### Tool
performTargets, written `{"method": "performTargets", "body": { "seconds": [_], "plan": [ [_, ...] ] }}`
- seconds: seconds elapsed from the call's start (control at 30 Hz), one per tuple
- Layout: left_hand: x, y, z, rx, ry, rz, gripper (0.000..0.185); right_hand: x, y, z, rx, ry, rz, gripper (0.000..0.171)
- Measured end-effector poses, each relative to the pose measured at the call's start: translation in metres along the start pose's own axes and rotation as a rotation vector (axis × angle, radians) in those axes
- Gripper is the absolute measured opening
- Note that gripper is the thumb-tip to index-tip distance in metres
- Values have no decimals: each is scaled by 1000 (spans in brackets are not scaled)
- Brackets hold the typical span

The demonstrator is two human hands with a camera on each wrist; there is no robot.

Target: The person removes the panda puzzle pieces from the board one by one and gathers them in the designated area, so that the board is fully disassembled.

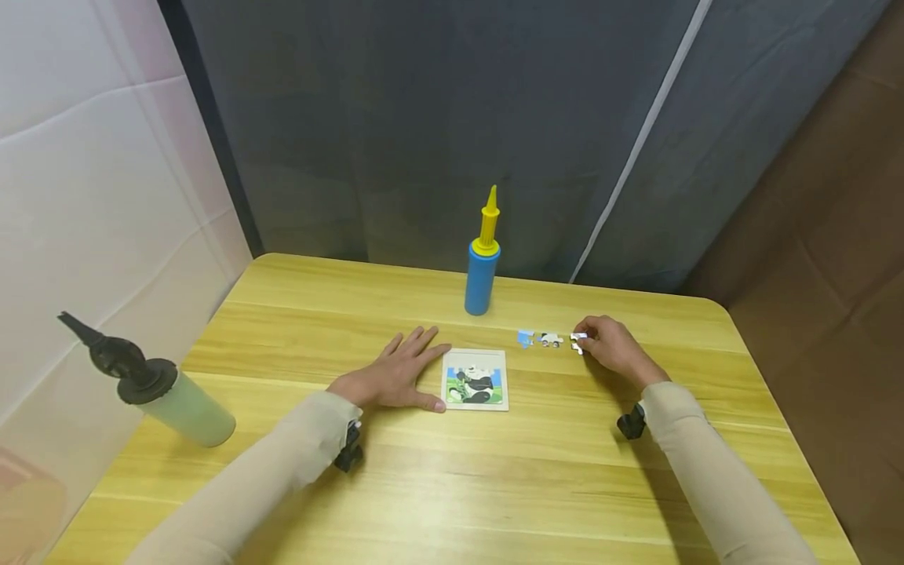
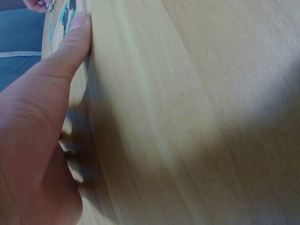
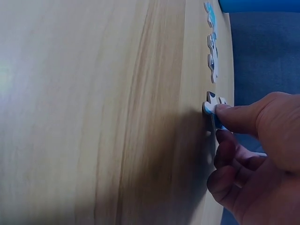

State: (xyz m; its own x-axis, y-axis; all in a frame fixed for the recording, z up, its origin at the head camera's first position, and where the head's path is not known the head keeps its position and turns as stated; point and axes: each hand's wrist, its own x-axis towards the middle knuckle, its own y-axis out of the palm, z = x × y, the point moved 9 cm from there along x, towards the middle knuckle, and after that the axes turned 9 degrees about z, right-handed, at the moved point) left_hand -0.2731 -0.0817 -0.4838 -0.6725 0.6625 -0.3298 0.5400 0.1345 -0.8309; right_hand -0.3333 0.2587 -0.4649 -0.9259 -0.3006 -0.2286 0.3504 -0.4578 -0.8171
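Note:
A square puzzle tray [image 1: 453, 353] lies mid-table, its lower part filled with a panda picture [image 1: 476, 386]. My left hand [image 1: 395, 378] is spread flat on the table at the tray's left side, thumb and index fingertip right at its edge. To the right of the tray, my right hand [image 1: 613, 345] pinches a jigsaw piece [image 3: 211, 108] between thumb and fingers, close over the tabletop. Two loose pieces lie in a row left of it: a blue jigsaw piece [image 1: 525, 337] and a mostly white jigsaw piece [image 1: 551, 340].
Behind the tray stands a blue hand pump [image 1: 480, 282] with a yellow nozzle. At the table's left is a pale green bottle [image 1: 191, 412] with a black top. Dark curtain [image 1: 410, 141] hangs beyond the wooden table [image 1: 452, 494].

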Motion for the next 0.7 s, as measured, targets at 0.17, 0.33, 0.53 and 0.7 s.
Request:
{"method": "performTargets", "body": {
  "seconds": [0.17,0.33,0.53,0.7],
  "plan": [
    [0,0,-1,6,3,3,104,0,0,0,-23,-3,-8,18],
    [0,-1,-2,15,-1,8,104,0,-1,-1,-26,-10,-14,22],
    [-1,0,-1,10,-5,11,104,-1,-4,2,-16,-21,-36,24],
    [-1,0,-1,6,-10,14,104,-4,-8,17,-16,-33,-55,27]
  ]
}}
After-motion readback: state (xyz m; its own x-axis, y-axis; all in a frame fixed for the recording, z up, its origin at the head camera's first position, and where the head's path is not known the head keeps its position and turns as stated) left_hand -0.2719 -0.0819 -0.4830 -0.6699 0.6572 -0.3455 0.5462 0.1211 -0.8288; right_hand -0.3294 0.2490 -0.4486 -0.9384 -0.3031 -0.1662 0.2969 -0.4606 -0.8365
